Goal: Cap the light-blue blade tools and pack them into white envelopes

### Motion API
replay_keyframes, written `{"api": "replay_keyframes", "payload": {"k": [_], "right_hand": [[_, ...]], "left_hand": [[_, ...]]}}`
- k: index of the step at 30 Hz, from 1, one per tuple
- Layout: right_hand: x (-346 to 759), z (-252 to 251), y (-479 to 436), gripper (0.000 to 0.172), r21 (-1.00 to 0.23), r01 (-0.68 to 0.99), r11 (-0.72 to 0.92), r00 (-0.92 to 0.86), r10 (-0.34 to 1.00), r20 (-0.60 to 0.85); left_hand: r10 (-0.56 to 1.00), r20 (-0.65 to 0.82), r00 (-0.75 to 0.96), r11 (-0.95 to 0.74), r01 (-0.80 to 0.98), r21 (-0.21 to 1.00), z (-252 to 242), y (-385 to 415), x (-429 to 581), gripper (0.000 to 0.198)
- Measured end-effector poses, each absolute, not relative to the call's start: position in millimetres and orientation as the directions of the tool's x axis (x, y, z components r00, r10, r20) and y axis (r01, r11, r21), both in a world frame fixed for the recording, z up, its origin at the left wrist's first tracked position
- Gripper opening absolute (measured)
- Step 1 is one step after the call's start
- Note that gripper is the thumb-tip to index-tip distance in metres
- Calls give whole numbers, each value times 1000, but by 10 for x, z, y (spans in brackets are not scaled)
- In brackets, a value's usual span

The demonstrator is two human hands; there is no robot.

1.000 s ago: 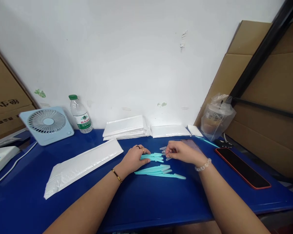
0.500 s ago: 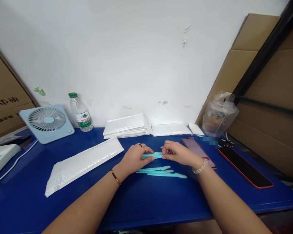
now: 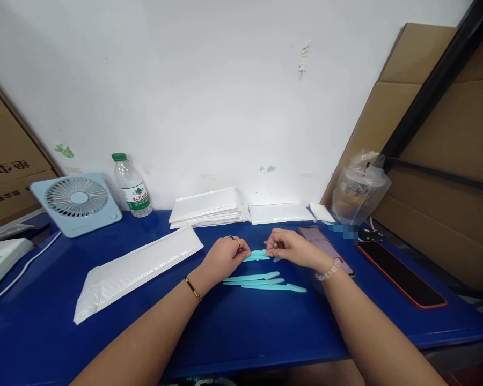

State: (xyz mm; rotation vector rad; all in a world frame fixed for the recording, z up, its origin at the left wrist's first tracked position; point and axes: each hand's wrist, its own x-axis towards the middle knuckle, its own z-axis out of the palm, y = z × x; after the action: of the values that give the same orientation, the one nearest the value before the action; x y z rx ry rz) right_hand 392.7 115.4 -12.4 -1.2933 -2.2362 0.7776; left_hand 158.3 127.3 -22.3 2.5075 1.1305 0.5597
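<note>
My left hand (image 3: 225, 256) is closed around one end of a small bundle of teal plastic sticks (image 3: 256, 255), held just above the blue table (image 3: 241, 327). My right hand (image 3: 292, 247) pinches the other end of the same bundle, where pale grey tips show. A few more teal sticks (image 3: 265, 282) lie flat on the table just in front of both hands. A long white padded envelope (image 3: 139, 271) lies to the left of my left hand.
A stack of white envelopes (image 3: 207, 208) sits by the wall. A small blue fan (image 3: 77, 202) and a water bottle (image 3: 131, 186) stand at the left. Two phones (image 3: 326, 247) (image 3: 400, 273) lie at the right, near a bagged drink cup (image 3: 360, 187) and cardboard.
Both hands have drawn closer together around the teal bundle and lifted it slightly. The loose sticks on the table have not moved.
</note>
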Motion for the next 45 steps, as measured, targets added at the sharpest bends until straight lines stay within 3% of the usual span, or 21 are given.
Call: {"api": "replay_keyframes", "payload": {"k": [8,12,15,21,30,34,37,41,45], "right_hand": [[4113,-214,1263,25,-666,689,286,-341,939,50],[4042,-107,1161,20,-664,647,375,-482,876,25],[3943,-82,1095,18,-572,688,447,-581,811,-64],[3848,-105,1074,10,-516,699,496,-615,785,-78],[3974,-26,1096,10,-517,706,484,-531,845,65],[4125,-101,1196,10,-496,781,380,-413,909,46],[4157,-120,1218,9,-493,799,344,-378,925,33],[4033,-63,1125,15,-563,704,432,-529,849,-10],[3865,-60,1032,15,-515,673,531,-666,738,-110]], "left_hand": [[775,191,602,-619,666,416,-361,1346,1494,25],[760,176,626,-628,636,448,-457,1352,1525,22],[769,181,613,-619,645,448,-480,1343,1540,22],[748,239,619,-651,616,444,-337,1270,1512,34],[756,149,637,-621,628,469,-274,1263,1491,16],[769,166,617,-612,637,469,-322,1305,1463,22],[743,169,648,-644,623,444,-368,1316,1459,42],[725,156,671,-656,604,453,-455,1334,1488,34],[739,153,656,-639,611,467,-477,1337,1506,34]]}}
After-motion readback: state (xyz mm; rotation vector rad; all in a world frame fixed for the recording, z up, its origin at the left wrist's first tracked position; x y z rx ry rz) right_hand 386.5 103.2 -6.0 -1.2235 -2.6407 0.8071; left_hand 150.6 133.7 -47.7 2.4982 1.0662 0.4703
